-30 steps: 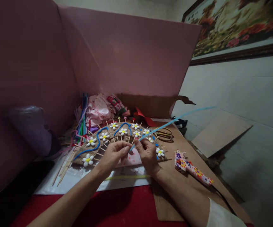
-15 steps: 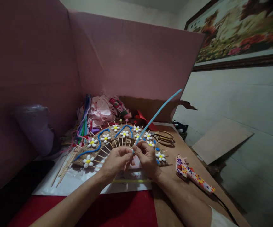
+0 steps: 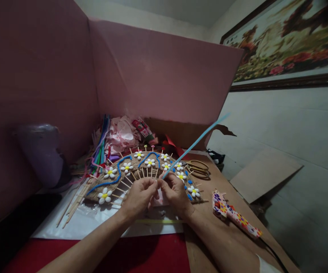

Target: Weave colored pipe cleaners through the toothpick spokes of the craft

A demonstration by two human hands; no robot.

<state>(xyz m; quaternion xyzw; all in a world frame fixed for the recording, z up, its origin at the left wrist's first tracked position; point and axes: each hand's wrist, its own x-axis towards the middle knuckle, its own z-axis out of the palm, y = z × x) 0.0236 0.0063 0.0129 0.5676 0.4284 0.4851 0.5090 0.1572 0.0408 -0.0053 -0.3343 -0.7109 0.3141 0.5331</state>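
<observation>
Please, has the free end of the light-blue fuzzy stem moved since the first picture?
Yes: the light-blue fuzzy stem now ends farther left, above the torn brown cardboard flap, not beyond its tip.

The place looked like a corner of a home given over to handicraft, though a small workshop could not be ruled out. A framed picture (image 3: 277, 49) of a flowery scene hung on the pale wall (image 3: 260, 117), which gave the domestic air. Tall pink panels (image 3: 164, 72) closed off the work spot. Craft supplies filled it: a red cloth (image 3: 144, 254), a white sheet (image 3: 75, 229), scissors (image 3: 199, 169), thin wooden sticks (image 3: 70, 212), a bundle of coloured strips (image 3: 103, 140), crumpled pink material (image 3: 121, 132) and a flower-patterned tool (image 3: 236, 217) with a cord. A twine-covered arch (image 3: 135, 161) with white flowers (image 3: 149, 163) lay among them.
</observation>
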